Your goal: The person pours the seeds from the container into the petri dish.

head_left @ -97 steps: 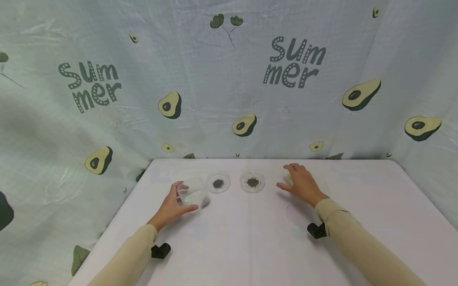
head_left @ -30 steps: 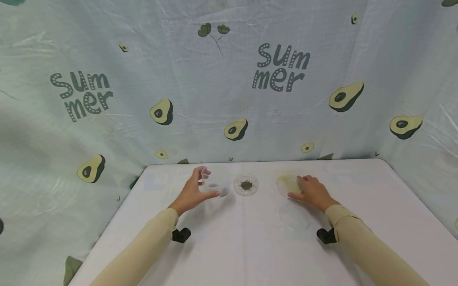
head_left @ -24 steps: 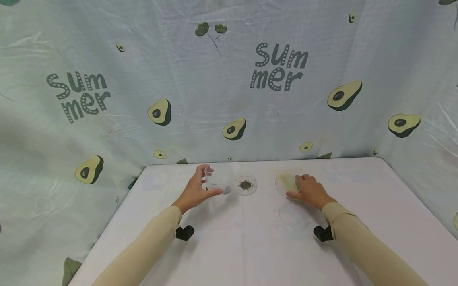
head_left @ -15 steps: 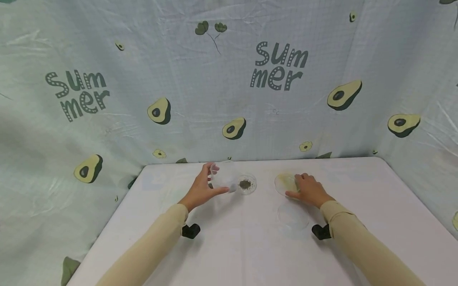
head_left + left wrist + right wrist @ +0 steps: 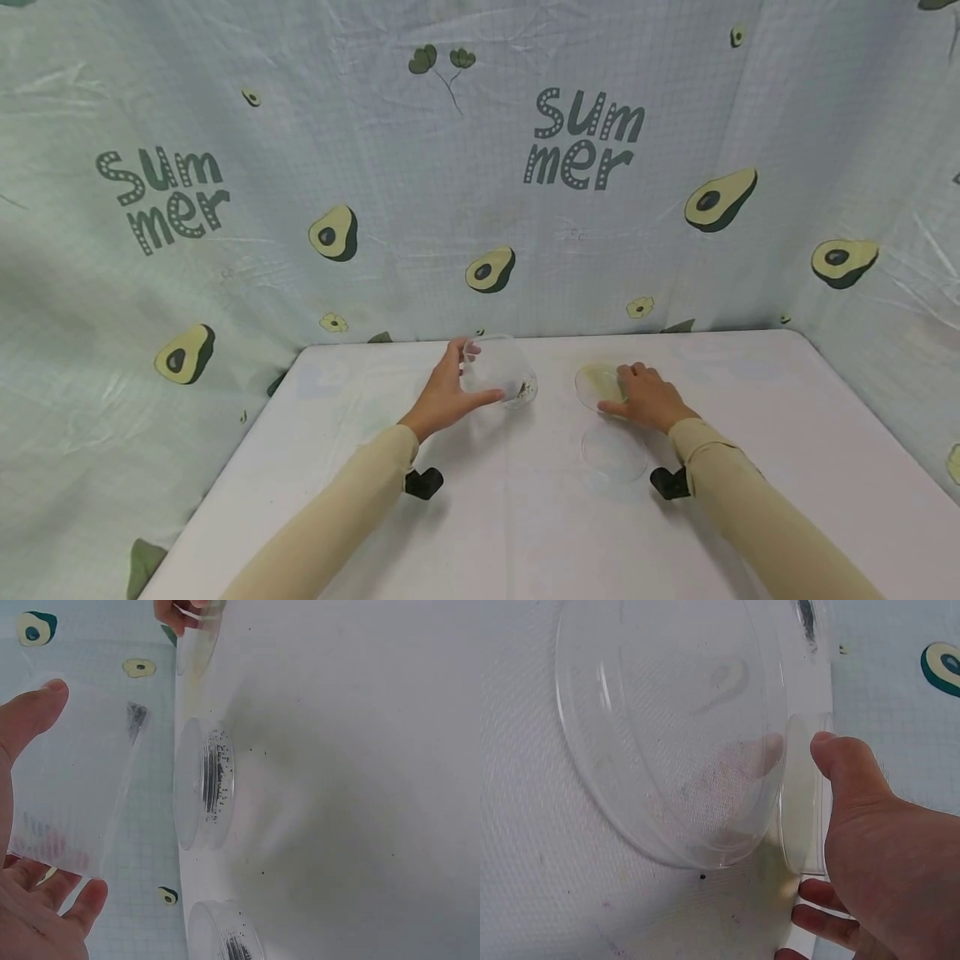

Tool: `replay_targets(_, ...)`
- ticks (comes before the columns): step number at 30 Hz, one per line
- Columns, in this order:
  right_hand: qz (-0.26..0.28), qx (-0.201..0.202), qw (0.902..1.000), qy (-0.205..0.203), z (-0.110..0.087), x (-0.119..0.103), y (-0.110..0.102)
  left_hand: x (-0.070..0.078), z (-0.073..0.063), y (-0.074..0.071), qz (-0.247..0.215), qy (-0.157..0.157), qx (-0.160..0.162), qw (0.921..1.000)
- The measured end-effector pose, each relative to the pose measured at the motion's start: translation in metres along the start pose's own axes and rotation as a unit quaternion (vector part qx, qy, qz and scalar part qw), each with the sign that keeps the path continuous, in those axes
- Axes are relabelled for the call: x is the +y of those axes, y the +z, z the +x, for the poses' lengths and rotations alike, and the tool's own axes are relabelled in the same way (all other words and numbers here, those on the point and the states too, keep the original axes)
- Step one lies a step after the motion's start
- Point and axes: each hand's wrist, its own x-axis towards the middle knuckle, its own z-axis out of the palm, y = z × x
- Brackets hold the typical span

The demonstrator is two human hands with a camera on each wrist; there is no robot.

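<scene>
My left hand point(image 5: 450, 396) holds a clear plastic cup point(image 5: 491, 367), raised in front of a petri dish of dark grains point(image 5: 214, 784). In the left wrist view the cup stands tilted between thumb and fingers. A dark patch shows at its corner; whether it is inside or seen through the wall, I cannot tell. A second dish of dark grains point(image 5: 232, 937) is at the bottom of that view. My right hand point(image 5: 648, 398) grips the rim of a petri dish with pale yellow contents point(image 5: 596, 385), thumb on the near side. That dish rests on the table.
A clear round lid point(image 5: 615, 452) lies on the white table point(image 5: 525, 533) just nearer than the yellow dish. A few dark specks dot the tabletop. Behind the table hangs a printed cloth point(image 5: 405, 150).
My left hand has carried the cup rightward, from left of the grain dishes across to the right-hand one. My right hand, apart from the yellow dish's rim at first, now grips it.
</scene>
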Motion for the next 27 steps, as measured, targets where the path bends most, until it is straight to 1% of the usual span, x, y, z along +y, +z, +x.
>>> replay_targets(4, -0.001, 0.0, 1.0, 0.002, 0.002, 0.002, 0.001, 0.001, 0.004, 0.004, 0.007, 0.006, 0.005, 0.9999)
replay_targets(7, -0.002, -0.001, 1.0, 0.008, 0.004, 0.004, 0.003, 0.002, 0.007, 0.005, 0.005, 0.016, 0.006, 0.9998)
replay_targets(10, -0.004, -0.003, 0.9999, 0.009, 0.005, 0.003, 0.003, 0.003, 0.01, 0.006, 0.004, 0.018, 0.007, 0.9998)
replay_targets(15, -0.006, -0.004, 0.9999, 0.009, 0.005, 0.001, 0.002, 0.006, 0.014, 0.01, 0.003, 0.02, -0.001, 0.9998)
replay_targets(21, -0.007, -0.009, 0.9997, 0.022, 0.003, -0.002, 0.001, 0.008, 0.019, 0.018, 0.013, 0.024, -0.012, 0.9996)
replay_targets(27, -0.007, -0.016, 0.9995, 0.028, 0.003, -0.003, 0.0, 0.013, 0.024, 0.026, 0.027, 0.025, -0.017, 0.9992)
